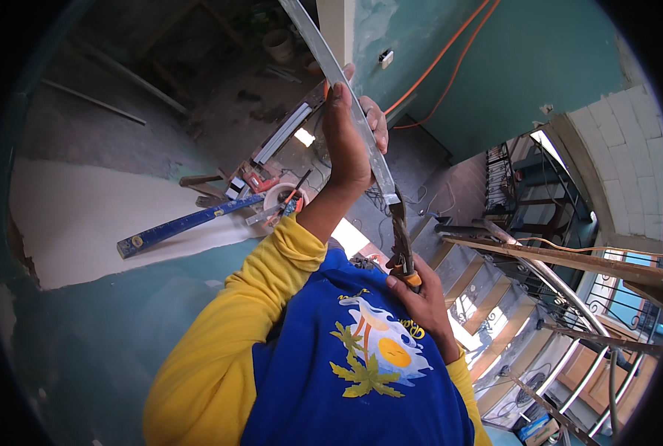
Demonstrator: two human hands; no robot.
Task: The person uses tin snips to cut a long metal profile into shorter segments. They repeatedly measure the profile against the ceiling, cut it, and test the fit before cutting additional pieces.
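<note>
A long, thin metal strip [330,61] runs from the top of the view down to the middle. My left hand [346,141] is closed around it, thumb on the near face and fingers behind. Low in front of my chest, my right hand [427,299] grips dark metal snips [400,236] with orange-yellow handles. The jaws of the snips meet the strip's lower end; whether they bite into it I cannot tell. Part of the handles is hidden by my fingers.
To the left, a blue spirit level [190,224] leans near a white bucket [278,196] of tools and a red power tool [259,181]. Behind lie metal channels [282,134]. An orange cable [443,50] hangs along the green wall. Stairs [487,301] with a metal railing [551,275] descend at right.
</note>
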